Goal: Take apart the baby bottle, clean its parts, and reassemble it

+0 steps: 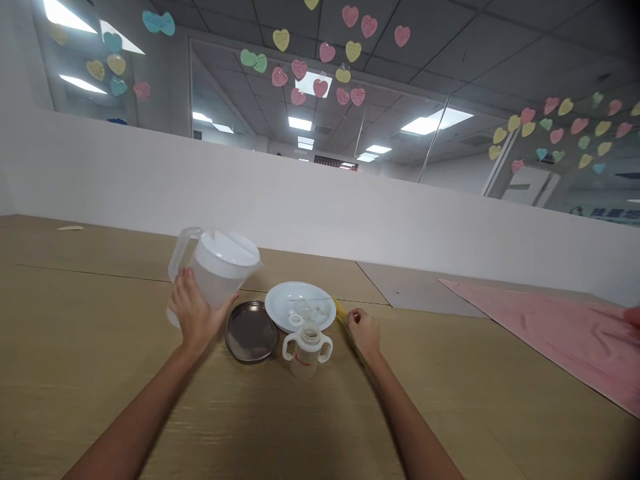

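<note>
The left hand (195,313) grips a white plastic lidded pitcher (223,273), held tilted above the light wood tabletop (100,373), while the right hand (364,333) curls around a slim yellow handle (340,311) slanting just beside a round white plate (280,300).

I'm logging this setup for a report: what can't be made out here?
Head view:
- yellow item by the right hand: blurred, partly hidden by that hand, kind unclear.
- clear parts on the white plate: too small to identify.
- lower side of the white pitcher: hidden by the left hand.
- hand at the right edge: cut off by the frame.
</note>
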Demonstrator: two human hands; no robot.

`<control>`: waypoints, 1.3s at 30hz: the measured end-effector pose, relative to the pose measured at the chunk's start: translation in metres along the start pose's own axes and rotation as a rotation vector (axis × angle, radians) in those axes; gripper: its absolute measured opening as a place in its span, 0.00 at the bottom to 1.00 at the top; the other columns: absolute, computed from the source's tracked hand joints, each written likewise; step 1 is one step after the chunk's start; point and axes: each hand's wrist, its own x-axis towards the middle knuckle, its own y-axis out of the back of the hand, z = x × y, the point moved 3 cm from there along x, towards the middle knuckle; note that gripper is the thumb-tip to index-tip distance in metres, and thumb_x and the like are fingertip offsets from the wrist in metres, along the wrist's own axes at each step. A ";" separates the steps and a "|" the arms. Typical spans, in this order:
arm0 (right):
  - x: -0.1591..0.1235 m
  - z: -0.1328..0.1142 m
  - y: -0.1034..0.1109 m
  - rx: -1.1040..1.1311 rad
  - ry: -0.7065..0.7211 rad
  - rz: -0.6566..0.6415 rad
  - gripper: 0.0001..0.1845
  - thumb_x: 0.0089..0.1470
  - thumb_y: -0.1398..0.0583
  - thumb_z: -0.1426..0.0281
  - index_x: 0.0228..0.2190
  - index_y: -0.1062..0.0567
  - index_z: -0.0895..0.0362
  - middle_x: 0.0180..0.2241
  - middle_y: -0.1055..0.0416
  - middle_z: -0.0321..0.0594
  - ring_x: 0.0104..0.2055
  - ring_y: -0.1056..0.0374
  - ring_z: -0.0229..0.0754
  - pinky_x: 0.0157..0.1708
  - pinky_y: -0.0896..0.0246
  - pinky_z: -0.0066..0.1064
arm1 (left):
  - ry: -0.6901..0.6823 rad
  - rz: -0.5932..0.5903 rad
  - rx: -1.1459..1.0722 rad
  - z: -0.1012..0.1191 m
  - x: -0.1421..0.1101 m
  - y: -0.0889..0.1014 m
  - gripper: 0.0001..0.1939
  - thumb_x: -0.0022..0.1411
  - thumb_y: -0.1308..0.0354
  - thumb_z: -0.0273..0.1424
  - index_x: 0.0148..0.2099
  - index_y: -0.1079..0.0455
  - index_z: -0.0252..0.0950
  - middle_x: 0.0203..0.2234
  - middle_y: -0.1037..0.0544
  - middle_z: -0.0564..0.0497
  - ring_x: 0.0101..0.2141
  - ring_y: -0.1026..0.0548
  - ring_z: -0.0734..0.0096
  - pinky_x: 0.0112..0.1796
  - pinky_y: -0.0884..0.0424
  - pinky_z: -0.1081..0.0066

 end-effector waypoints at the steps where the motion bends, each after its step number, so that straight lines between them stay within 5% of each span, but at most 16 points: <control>1: 0.000 0.002 -0.001 -0.012 -0.009 -0.006 0.13 0.53 0.50 0.70 0.31 0.25 0.58 0.29 0.26 0.41 0.29 0.33 0.38 0.24 0.54 0.25 | -0.009 0.034 0.020 0.004 0.001 0.003 0.49 0.52 0.46 0.49 0.64 0.64 0.26 0.61 0.56 0.32 0.59 0.57 0.36 0.54 0.55 0.40; 10: 0.003 0.017 -0.013 -0.088 -0.031 -0.064 0.13 0.54 0.50 0.70 0.30 0.26 0.58 0.30 0.26 0.43 0.31 0.33 0.39 0.24 0.55 0.25 | -0.362 0.055 0.163 0.014 -0.005 -0.005 0.36 0.54 0.46 0.42 0.60 0.49 0.29 0.58 0.46 0.29 0.60 0.53 0.43 0.54 0.60 0.42; 30: 0.004 0.017 -0.014 -0.136 0.001 -0.122 0.14 0.55 0.50 0.69 0.31 0.25 0.59 0.32 0.25 0.45 0.32 0.32 0.39 0.24 0.55 0.26 | -0.376 0.052 0.242 0.016 -0.004 -0.004 0.37 0.55 0.47 0.43 0.62 0.53 0.31 0.58 0.47 0.30 0.60 0.53 0.45 0.54 0.59 0.45; 39: 0.002 0.015 -0.015 -0.171 0.003 -0.134 0.15 0.55 0.50 0.69 0.32 0.25 0.59 0.32 0.25 0.46 0.32 0.31 0.40 0.25 0.52 0.26 | -0.332 0.079 0.098 0.025 -0.002 0.003 0.45 0.52 0.44 0.47 0.64 0.60 0.33 0.60 0.51 0.34 0.59 0.51 0.43 0.56 0.57 0.45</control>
